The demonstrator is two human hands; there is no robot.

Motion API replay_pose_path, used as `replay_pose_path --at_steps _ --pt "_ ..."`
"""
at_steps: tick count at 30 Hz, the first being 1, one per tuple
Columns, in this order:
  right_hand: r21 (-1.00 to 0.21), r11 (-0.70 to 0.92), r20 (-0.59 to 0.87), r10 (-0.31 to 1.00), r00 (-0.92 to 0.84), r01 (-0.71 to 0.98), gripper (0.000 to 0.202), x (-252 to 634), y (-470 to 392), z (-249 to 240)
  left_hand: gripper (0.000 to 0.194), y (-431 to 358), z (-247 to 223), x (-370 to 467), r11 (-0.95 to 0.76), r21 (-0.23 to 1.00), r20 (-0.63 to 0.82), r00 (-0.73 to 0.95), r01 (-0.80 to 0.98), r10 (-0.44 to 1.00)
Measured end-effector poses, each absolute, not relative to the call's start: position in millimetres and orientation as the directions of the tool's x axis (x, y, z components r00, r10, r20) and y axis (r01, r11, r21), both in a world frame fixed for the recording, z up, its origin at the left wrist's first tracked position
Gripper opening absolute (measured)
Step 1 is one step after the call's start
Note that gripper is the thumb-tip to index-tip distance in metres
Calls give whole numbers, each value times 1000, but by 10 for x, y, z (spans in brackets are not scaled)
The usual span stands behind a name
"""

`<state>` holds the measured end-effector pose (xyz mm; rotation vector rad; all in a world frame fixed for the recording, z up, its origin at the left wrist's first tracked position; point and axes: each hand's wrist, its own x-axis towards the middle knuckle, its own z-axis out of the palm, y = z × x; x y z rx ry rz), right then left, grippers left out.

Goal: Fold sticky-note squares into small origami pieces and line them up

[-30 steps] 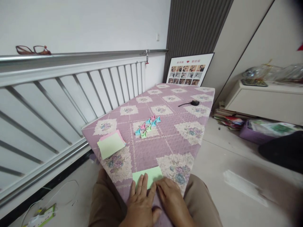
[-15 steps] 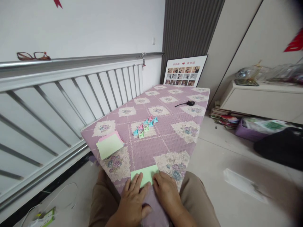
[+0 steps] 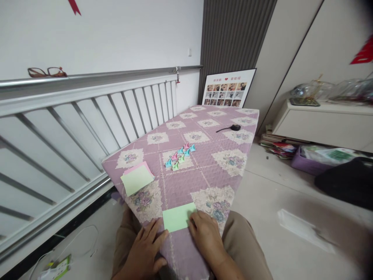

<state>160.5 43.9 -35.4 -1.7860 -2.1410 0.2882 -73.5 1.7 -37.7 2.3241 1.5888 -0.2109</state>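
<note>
A green paper (image 3: pixel 178 217) lies flat on the flowered tablecloth (image 3: pixel 182 186) near the table's front corner. My left hand (image 3: pixel 147 249) rests on the cloth at the paper's lower left, fingers apart and holding nothing. At the paper's right edge is my right hand (image 3: pixel 205 235), its fingers curled together; whether they pinch the edge is hidden. Farther left sits a stack of pale green and pink papers (image 3: pixel 137 180). Several pink, blue and green clips (image 3: pixel 180 156) stand grouped beyond the green paper.
A black coiled item (image 3: pixel 235 127) with a strap lies toward the far right of the table. White railings (image 3: pixel 96 120) run along the left side. A framed photo board (image 3: pixel 229 88) leans behind the table, and a white cabinet (image 3: pixel 326 126) is at the right.
My left hand has moved off the green paper, left and toward me, uncovering it. My right hand stays at the right edge. The view has shifted slightly.
</note>
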Motion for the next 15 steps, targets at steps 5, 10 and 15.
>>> replay_pose_path --at_steps 5,10,15 --pt "-359 162 129 984 -123 919 15 1537 445 -333 77 -37 -473 -792 -361 140 -234 385 922 893" --pt "-397 123 97 991 -92 909 16 1546 493 -319 77 -43 -525 -796 -372 124 -211 391 920 896" --pt "-429 101 84 994 -72 897 13 1704 516 -276 78 -29 -551 -795 -371 114 -222 388 922 895"
